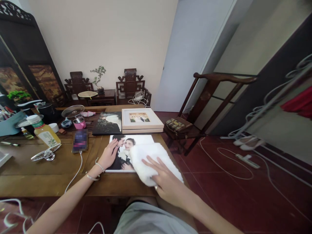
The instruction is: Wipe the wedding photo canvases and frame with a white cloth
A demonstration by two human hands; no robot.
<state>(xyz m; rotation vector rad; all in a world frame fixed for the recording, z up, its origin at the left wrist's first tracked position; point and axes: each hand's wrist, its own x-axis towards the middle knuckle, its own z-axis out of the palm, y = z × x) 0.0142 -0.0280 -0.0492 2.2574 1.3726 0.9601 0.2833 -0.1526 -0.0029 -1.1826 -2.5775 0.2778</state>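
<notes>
A photo panel (116, 162) with a picture of two people lies flat near the front edge of the wooden table. My left hand (110, 154) rests on the panel's left side, its fingers stretched out and holding nothing. Over the right part of the panel lies a folded white towel (146, 156). My right hand (165, 177) is on the towel, fingers spread on top and the thumb tucked at its lower edge. The towel hides that corner of the panel.
Behind the panel lie a framed photo (156, 124) and a dark photo panel (103, 125). Leftward are a phone (80, 141) on a cable, a yellow bottle (47, 135), a pink mug (79, 123) and a glass lid (73, 110). A chair (207, 94) holding a bag (177, 124) stands right.
</notes>
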